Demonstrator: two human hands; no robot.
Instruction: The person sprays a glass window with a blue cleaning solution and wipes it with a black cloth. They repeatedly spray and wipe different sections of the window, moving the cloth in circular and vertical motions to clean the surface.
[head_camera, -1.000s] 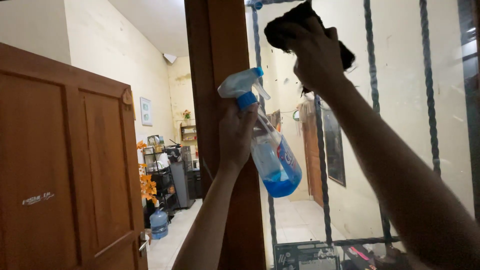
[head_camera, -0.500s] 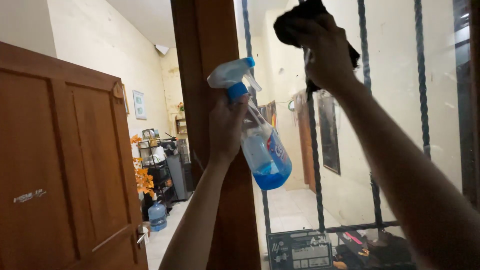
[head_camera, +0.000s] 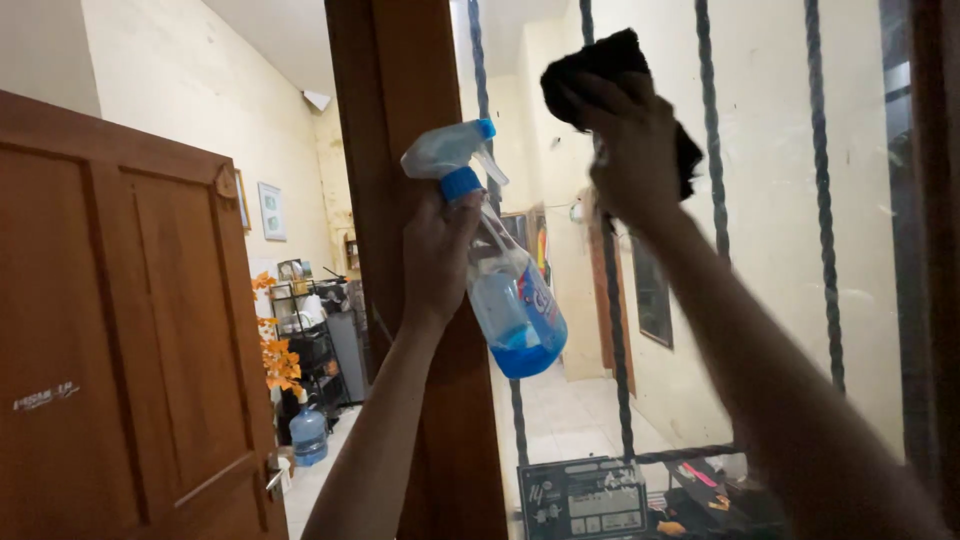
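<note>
My left hand (head_camera: 435, 250) grips the neck of a clear spray bottle (head_camera: 510, 310) with a white trigger head, a blue collar and a little blue liquid at the bottom; the bottle hangs tilted in front of the wooden window frame (head_camera: 400, 120). My right hand (head_camera: 630, 140) is raised high and presses a dark cloth (head_camera: 590, 65) flat against the window glass (head_camera: 780, 230). Twisted metal bars (head_camera: 712, 150) run vertically behind the pane.
An open brown wooden door (head_camera: 130, 340) stands at the left. Beyond it are a cream wall with a small framed picture (head_camera: 270, 210), a shelf rack (head_camera: 315, 340), orange artificial leaves (head_camera: 275, 350) and a blue water jug (head_camera: 307, 435) on the tiled floor.
My right hand with the cloth has slid down and slightly left on the glass. The left hand and bottle have shifted a little left in view as my head turned.
</note>
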